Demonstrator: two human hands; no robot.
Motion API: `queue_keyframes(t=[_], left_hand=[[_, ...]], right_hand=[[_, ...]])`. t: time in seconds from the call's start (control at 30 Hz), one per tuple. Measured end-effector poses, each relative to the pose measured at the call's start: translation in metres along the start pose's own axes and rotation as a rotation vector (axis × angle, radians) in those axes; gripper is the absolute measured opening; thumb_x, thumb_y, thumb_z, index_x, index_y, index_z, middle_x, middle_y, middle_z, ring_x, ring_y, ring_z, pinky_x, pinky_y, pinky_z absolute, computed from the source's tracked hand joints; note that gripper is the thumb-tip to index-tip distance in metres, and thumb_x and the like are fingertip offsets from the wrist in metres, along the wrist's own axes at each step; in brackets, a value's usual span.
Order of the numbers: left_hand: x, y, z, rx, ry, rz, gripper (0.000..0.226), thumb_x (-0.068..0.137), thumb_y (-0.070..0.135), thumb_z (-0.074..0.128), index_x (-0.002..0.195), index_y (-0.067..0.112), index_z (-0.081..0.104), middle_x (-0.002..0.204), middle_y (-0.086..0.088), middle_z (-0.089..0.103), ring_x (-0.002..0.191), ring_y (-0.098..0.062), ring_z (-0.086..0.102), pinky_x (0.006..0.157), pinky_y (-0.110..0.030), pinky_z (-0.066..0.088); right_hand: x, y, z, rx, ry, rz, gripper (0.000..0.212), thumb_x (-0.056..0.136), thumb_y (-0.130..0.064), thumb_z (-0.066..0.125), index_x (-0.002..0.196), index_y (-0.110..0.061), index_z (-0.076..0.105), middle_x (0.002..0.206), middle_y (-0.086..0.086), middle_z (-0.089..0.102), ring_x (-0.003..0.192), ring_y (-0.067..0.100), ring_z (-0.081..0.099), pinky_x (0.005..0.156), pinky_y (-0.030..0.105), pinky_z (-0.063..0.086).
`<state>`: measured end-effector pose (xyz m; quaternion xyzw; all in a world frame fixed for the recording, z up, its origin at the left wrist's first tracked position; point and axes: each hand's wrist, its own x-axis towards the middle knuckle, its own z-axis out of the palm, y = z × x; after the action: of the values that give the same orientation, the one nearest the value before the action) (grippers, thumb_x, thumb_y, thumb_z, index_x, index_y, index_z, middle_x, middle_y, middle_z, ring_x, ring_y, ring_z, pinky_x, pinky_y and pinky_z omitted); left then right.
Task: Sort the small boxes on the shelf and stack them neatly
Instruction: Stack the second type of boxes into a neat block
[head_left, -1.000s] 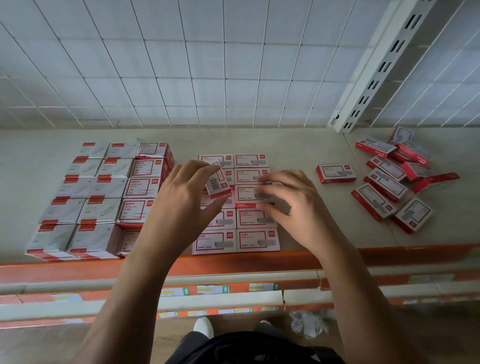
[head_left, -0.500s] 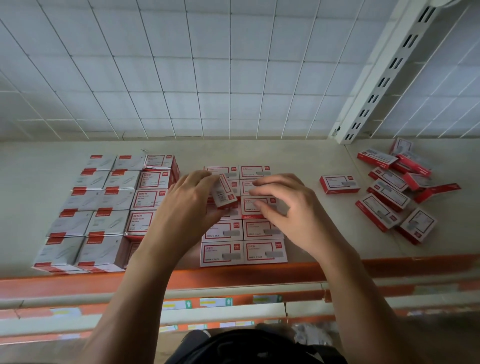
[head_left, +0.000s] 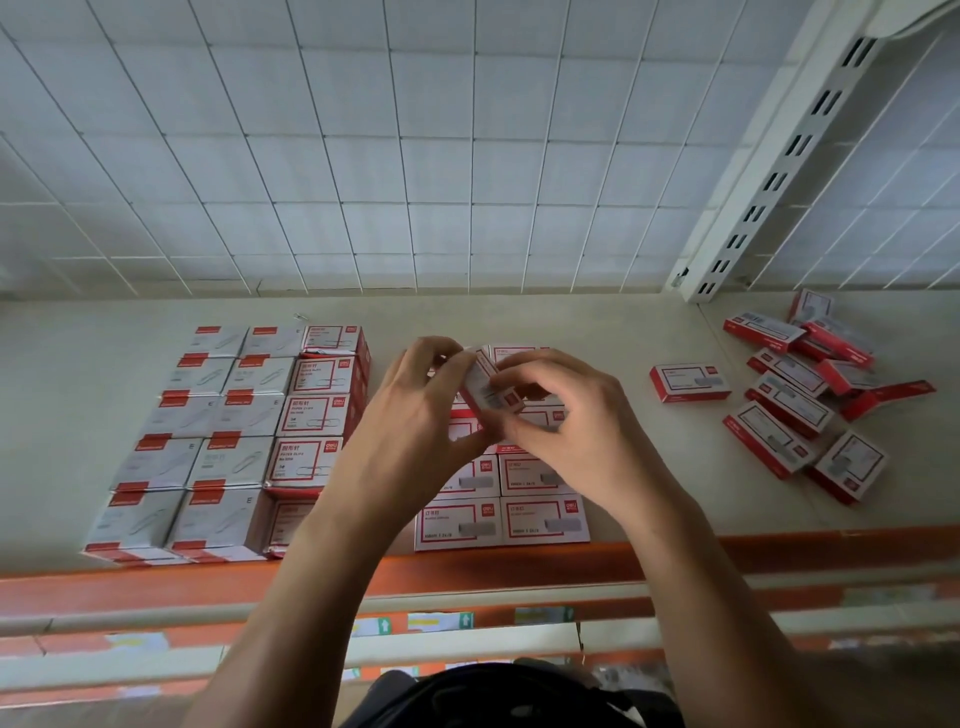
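**Box held in both hands over centre stack**

Small box (head_left: 488, 397) is tilted at frame centre. Left hand (head_left: 410, 421) and right hand (head_left: 576, 431) each have a grip pinching it, fingers curled. Below it, the two-column stack (head_left: 543, 522) sits on the shelf (head_left: 623, 322). Paper-clip boxes (head_left: 223, 415) fill the left. A single box (head_left: 688, 383) and a loose pile (head_left: 795, 400) lie at right.

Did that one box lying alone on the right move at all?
No. The lone box still lies just left of the loose pile, same gap as before.
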<state>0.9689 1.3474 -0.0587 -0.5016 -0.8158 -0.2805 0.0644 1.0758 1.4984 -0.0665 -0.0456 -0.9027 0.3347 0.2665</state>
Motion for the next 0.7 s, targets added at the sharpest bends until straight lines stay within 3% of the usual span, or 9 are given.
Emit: queue_keyframes(t=[0.07,0.17,0.27,0.37,0.47,0.53,0.6,0.7], left_hand=[[0.0,0.0,-0.002,0.004,-0.044,0.018,0.07,0.069,0.021,0.085,0.13,0.004,0.056,0.126,-0.012,0.052,0.111,-0.025,0.055,0.09,-0.035,0.052],[0.0,-0.003,-0.004,-0.001,0.01,0.058,0.052,0.075,0.006,0.08,0.124,0.006,0.062,0.121,-0.012,0.055,0.102,-0.024,0.058,0.084,-0.033,0.055],[0.003,-0.004,-0.005,-0.014,0.095,0.08,0.03,0.084,0.01,0.07,0.114,0.006,0.068,0.114,-0.009,0.061,0.094,-0.021,0.058,0.078,-0.029,0.052],[0.003,-0.004,-0.005,-0.054,0.098,0.069,0.026,0.088,0.015,0.066,0.113,0.007,0.069,0.107,-0.006,0.067,0.093,-0.018,0.062,0.079,-0.029,0.054],[0.002,-0.002,-0.007,-0.142,0.098,0.021,0.024,0.093,0.022,0.058,0.115,0.013,0.066,0.102,-0.001,0.069,0.082,-0.003,0.057,0.072,-0.007,0.046],[0.0,-0.001,-0.007,-0.16,0.088,0.009,0.026,0.092,0.025,0.059,0.116,0.015,0.067,0.103,0.0,0.067,0.08,-0.001,0.055,0.07,-0.003,0.044],[-0.004,0.0,-0.006,-0.157,0.026,0.01,0.04,0.085,0.029,0.069,0.121,0.014,0.065,0.112,-0.001,0.063,0.086,-0.003,0.056,0.078,-0.006,0.045],[-0.007,0.001,-0.005,-0.095,-0.017,0.024,0.055,0.075,0.02,0.08,0.126,0.009,0.061,0.119,-0.005,0.059,0.096,-0.014,0.061,0.084,-0.022,0.052]], right_hand=[[-0.001,0.002,-0.003,0.0,0.0,0.02,0.031,0.08,-0.019,0.076,0.108,-0.008,0.071,0.11,-0.001,0.07,0.101,0.007,0.064,0.091,0.017,0.051],[-0.002,0.003,-0.005,0.023,0.003,0.025,0.028,0.083,-0.017,0.071,0.11,-0.009,0.071,0.109,-0.004,0.071,0.099,0.005,0.065,0.09,0.016,0.051],[-0.004,0.003,-0.003,0.033,0.013,0.02,0.024,0.091,-0.012,0.063,0.114,-0.009,0.07,0.111,-0.002,0.071,0.102,0.007,0.065,0.091,0.018,0.052],[-0.008,0.002,-0.006,0.034,0.007,0.01,0.032,0.096,-0.018,0.06,0.128,-0.014,0.061,0.123,-0.003,0.065,0.111,0.005,0.061,0.093,0.016,0.051],[-0.012,0.004,-0.008,0.021,-0.054,-0.048,0.052,0.088,-0.021,0.069,0.137,-0.014,0.052,0.136,0.001,0.057,0.125,0.007,0.052,0.103,0.012,0.04],[-0.013,0.007,-0.006,-0.038,-0.036,-0.072,0.054,0.084,-0.012,0.074,0.134,-0.008,0.054,0.136,0.007,0.056,0.127,0.014,0.052,0.107,0.017,0.039],[-0.015,0.009,-0.004,-0.071,0.005,-0.068,0.052,0.083,-0.008,0.074,0.132,-0.004,0.056,0.133,0.01,0.057,0.125,0.017,0.054,0.107,0.021,0.042],[-0.018,0.008,-0.003,-0.036,0.0,-0.051,0.051,0.085,-0.014,0.072,0.133,-0.003,0.056,0.134,0.009,0.057,0.124,0.015,0.054,0.104,0.025,0.046]])
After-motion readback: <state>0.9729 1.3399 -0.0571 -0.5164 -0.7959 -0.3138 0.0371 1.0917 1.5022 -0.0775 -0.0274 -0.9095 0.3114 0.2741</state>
